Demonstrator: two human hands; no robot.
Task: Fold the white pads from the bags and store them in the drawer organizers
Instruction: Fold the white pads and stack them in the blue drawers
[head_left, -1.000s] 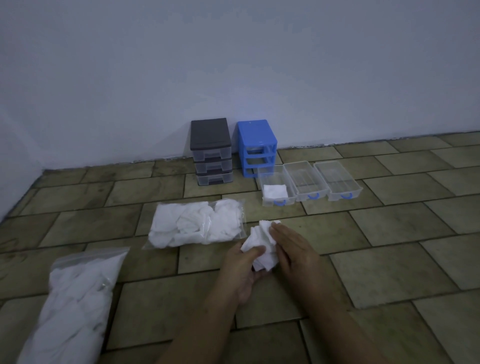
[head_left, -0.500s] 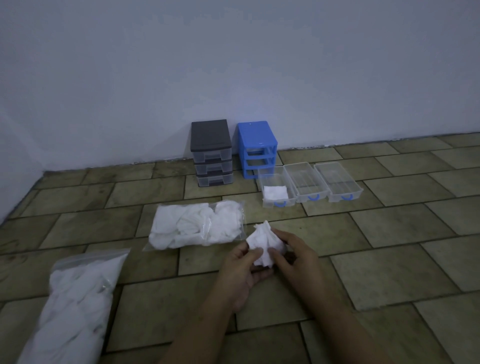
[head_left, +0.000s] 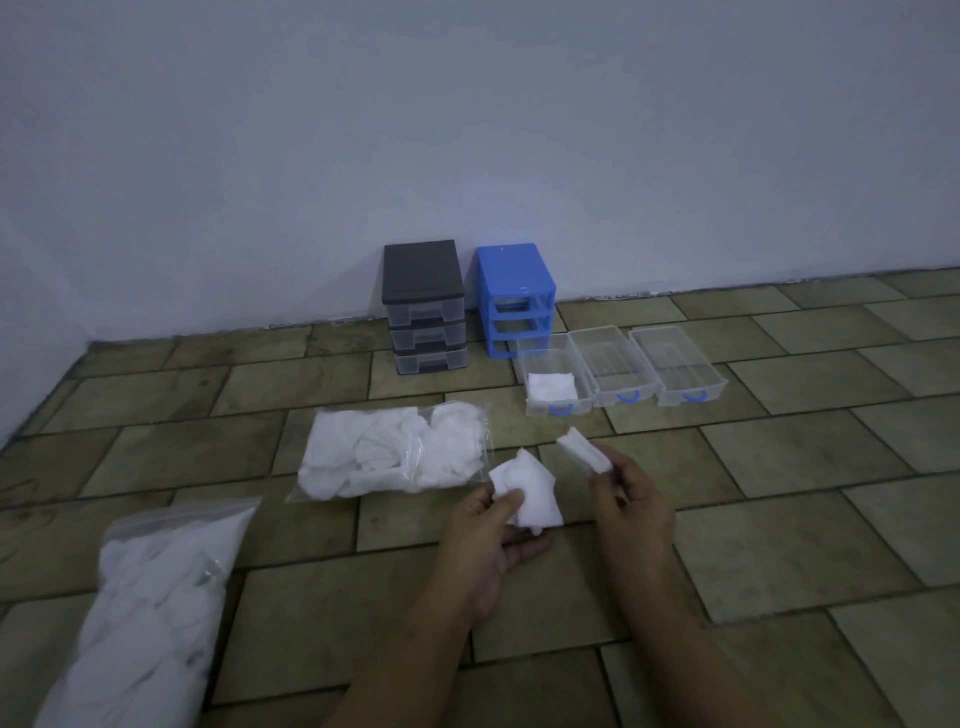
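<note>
Left hand (head_left: 485, 535) grip pinches a crumpled white pad (head_left: 530, 491), thumb on top, pad sitting over the palm. Right hand (head_left: 631, 506) grip pinches a folded pad (head_left: 582, 451) at its near end, pad sticking up and away toward the drawers. The two pads are apart, above the tiled floor (head_left: 779, 519). Left clear drawer (head_left: 553, 382) holds one stored pad (head_left: 551, 387). Bag of pads (head_left: 395, 452) lies just left of the hands.

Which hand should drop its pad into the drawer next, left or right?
Probably right. The right hand pinches a folded pad and is nearer the drawer that already holds one. The left hand holds a crumpled pad.
</note>
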